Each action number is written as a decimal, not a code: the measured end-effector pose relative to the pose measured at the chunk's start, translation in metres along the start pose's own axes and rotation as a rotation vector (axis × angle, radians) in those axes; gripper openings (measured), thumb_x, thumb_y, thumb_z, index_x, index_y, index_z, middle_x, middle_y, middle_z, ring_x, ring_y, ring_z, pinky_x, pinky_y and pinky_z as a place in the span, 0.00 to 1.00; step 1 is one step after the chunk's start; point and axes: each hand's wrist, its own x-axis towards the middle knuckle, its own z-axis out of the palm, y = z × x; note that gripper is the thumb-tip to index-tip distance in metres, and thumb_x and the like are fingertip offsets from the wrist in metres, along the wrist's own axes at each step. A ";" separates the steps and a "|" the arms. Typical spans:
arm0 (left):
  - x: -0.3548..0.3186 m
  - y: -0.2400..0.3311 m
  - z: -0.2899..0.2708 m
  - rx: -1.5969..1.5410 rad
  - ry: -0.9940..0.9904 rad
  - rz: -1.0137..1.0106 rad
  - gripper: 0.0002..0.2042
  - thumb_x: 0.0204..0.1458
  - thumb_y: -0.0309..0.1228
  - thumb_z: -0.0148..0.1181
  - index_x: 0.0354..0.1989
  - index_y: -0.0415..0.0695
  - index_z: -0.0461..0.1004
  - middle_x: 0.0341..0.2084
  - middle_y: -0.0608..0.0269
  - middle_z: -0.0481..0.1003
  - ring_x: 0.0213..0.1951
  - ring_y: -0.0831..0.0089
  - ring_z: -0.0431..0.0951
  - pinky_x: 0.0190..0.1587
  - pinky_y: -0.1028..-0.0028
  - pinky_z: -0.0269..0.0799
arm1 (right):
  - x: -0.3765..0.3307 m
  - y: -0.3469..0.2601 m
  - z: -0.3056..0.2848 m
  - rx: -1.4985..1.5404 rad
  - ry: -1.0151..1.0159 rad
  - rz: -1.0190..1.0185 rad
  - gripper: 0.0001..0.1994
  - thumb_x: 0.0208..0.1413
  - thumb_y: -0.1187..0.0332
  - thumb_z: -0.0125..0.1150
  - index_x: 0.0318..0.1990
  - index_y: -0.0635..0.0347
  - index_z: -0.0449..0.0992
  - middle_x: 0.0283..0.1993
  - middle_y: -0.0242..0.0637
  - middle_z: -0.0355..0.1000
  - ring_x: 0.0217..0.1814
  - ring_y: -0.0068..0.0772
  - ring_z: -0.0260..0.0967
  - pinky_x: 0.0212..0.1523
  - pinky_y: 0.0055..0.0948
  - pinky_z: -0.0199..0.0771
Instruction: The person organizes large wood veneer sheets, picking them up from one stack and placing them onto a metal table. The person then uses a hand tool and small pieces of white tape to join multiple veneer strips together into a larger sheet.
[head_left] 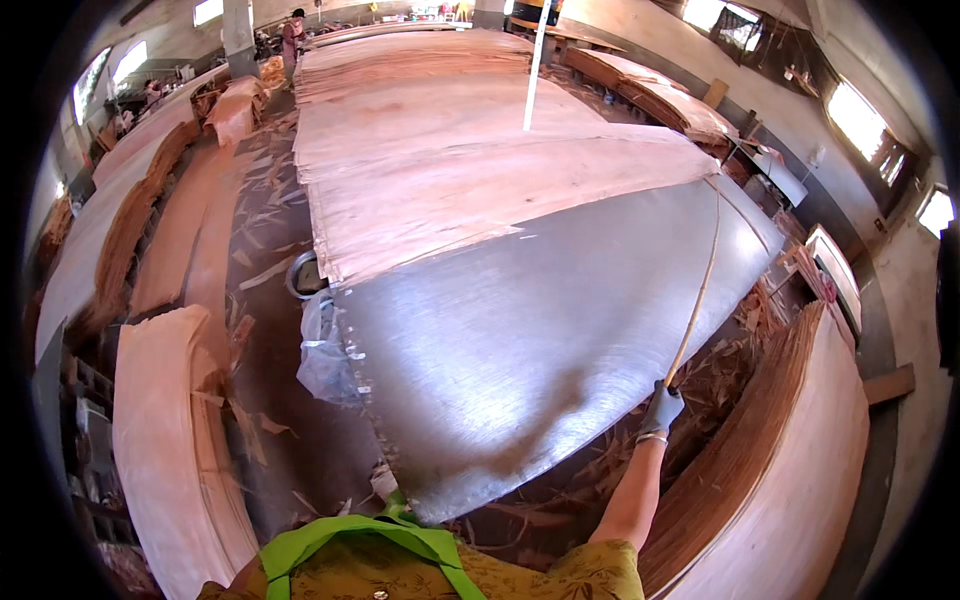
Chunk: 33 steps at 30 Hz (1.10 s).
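Observation:
My right hand point(661, 410), in a grey glove, is closed around the lower end of a long thin stick point(698, 295). The stick slants up and away across a shiny metal-topped table point(500, 330). Its far end meets the right corner of a pale pink wood veneer sheet point(520, 180). A second thin line runs from that corner toward the table's right edge; I cannot tell whether it is another stick. Beyond the metal, the veneer lies on a large stack of sheets point(420, 65). My left hand is out of the picture.
Bent veneer stacks stand at near left point(165, 430) and near right point(790, 450). A round bucket point(303, 275) and a clear plastic bag point(328, 350) are by the table's left edge. Veneer scraps litter the floor. A white pole point(537, 70) rises over the stack. Far left, a person point(292, 45) stands.

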 end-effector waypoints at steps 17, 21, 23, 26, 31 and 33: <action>0.032 0.015 -0.015 0.048 -0.040 0.043 0.18 0.50 0.40 0.51 0.45 0.43 0.73 0.43 0.46 0.73 0.45 0.50 0.73 0.48 0.58 0.68 | 0.029 -0.089 -0.110 -1.074 0.219 -0.303 0.10 0.48 0.67 0.57 0.36 0.60 0.76 0.34 0.49 0.74 0.37 0.53 0.72 0.35 0.42 0.71; 0.029 0.017 -0.013 0.039 -0.044 0.022 0.18 0.50 0.40 0.51 0.45 0.43 0.73 0.43 0.47 0.73 0.45 0.50 0.73 0.48 0.58 0.68 | 0.000 -0.054 -0.093 -0.856 0.108 -0.276 0.10 0.48 0.68 0.59 0.36 0.65 0.76 0.31 0.49 0.75 0.33 0.51 0.73 0.33 0.40 0.70; 0.039 0.028 -0.025 0.071 -0.052 0.045 0.18 0.50 0.40 0.51 0.45 0.43 0.73 0.43 0.47 0.73 0.45 0.50 0.73 0.48 0.58 0.68 | -0.004 -0.026 -0.100 -0.680 0.012 -0.164 0.09 0.47 0.70 0.59 0.33 0.69 0.74 0.26 0.45 0.73 0.25 0.37 0.68 0.28 0.33 0.66; 0.046 0.032 -0.031 0.079 -0.058 0.055 0.18 0.50 0.39 0.50 0.45 0.43 0.73 0.43 0.47 0.73 0.45 0.50 0.73 0.48 0.58 0.68 | -0.022 -0.005 -0.093 -0.331 -0.059 -0.018 0.06 0.48 0.74 0.56 0.27 0.70 0.72 0.20 0.34 0.67 0.21 0.24 0.59 0.23 0.27 0.60; 0.063 0.038 -0.039 0.091 -0.069 0.086 0.18 0.50 0.39 0.50 0.46 0.43 0.73 0.43 0.47 0.73 0.46 0.50 0.73 0.49 0.59 0.68 | -0.071 0.025 -0.108 -0.179 -0.062 -0.017 0.06 0.48 0.75 0.56 0.22 0.66 0.70 0.19 0.24 0.62 0.20 0.17 0.53 0.20 0.23 0.53; 0.070 0.036 -0.042 0.100 -0.079 0.099 0.18 0.50 0.39 0.50 0.46 0.43 0.73 0.44 0.47 0.73 0.46 0.50 0.73 0.49 0.59 0.68 | -0.108 0.020 -0.112 -0.118 -0.094 0.055 0.08 0.48 0.74 0.57 0.20 0.62 0.68 0.19 0.22 0.60 0.20 0.15 0.51 0.20 0.21 0.50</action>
